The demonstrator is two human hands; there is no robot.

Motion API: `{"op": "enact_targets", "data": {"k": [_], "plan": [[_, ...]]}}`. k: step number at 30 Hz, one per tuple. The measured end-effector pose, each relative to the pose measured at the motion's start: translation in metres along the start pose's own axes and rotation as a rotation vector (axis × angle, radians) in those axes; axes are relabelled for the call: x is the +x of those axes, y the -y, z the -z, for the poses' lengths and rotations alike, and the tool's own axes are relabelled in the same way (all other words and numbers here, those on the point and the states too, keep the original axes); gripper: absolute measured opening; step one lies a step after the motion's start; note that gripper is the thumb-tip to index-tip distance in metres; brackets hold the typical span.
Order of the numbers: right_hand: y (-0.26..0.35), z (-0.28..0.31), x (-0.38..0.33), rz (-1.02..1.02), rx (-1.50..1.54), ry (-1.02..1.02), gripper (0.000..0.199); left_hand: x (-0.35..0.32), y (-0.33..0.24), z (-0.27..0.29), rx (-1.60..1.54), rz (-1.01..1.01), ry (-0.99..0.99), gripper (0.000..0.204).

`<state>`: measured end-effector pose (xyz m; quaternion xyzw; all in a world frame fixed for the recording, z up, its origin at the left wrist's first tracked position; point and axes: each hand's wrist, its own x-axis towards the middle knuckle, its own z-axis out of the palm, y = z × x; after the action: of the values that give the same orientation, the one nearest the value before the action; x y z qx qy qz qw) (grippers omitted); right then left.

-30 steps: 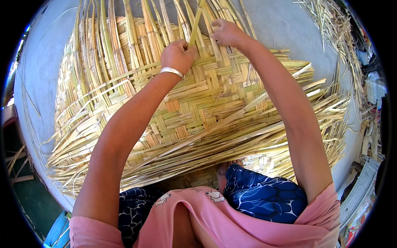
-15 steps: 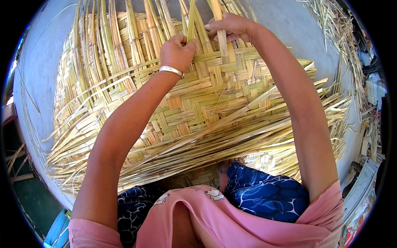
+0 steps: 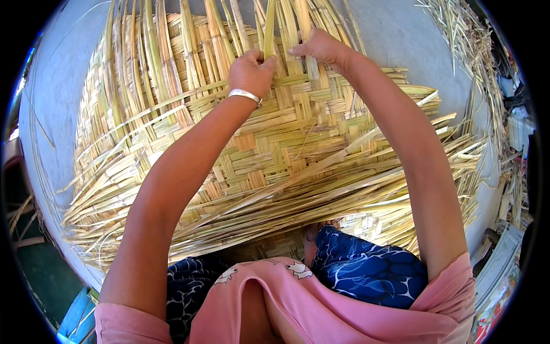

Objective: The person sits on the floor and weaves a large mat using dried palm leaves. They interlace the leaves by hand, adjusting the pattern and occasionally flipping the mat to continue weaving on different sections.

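Note:
A large half-woven mat [image 3: 252, 163] of flat yellow-green cane or reed strips lies spread before me. Loose strip ends fan upward from its far edge. My left hand [image 3: 251, 74], with a silver bangle at the wrist, is closed around a raised greenish strip [image 3: 268, 28] near the far middle of the weave. Just right of it, my right hand [image 3: 327, 49] grips a wider pale strip [image 3: 303, 18], thumb pointing left. Part of that strip is covered by the fingers. A crosswise strip [image 3: 200, 89] runs over the upright ones, left of my left hand.
Long loose strips [image 3: 275, 203] lie bunched along the mat's near side, by my knees in blue patterned cloth [image 3: 366, 266]. Grey floor [image 3: 395, 34] surrounds the mat. Scrap strips [image 3: 458, 40] pile up at the far right; a blue object [image 3: 77, 318] stands at the lower left.
My left hand has shifted slightly right with its strip. My right hand has turned and covers more of the pale strip than before. The view has moved a little.

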<state>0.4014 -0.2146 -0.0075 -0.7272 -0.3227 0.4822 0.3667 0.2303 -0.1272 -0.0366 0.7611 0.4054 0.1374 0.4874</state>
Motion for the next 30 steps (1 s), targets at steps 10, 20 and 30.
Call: {"op": "enact_targets", "data": {"k": [10, 20, 30], "plan": [[-0.004, -0.003, -0.014, 0.052, 0.369, 0.05, 0.037, 0.006, 0.002, -0.003, 0.145, -0.011, 0.046, 0.029], [-0.013, 0.001, -0.018, 0.111, 0.696, -0.081, 0.033, 0.013, -0.003, 0.01, 0.321, -0.342, 0.341, 0.027], [-0.043, -0.002, -0.066, -0.038, 0.416, -0.484, 0.024, 0.016, -0.006, 0.012, 0.142, -0.109, 0.464, 0.031]]}}
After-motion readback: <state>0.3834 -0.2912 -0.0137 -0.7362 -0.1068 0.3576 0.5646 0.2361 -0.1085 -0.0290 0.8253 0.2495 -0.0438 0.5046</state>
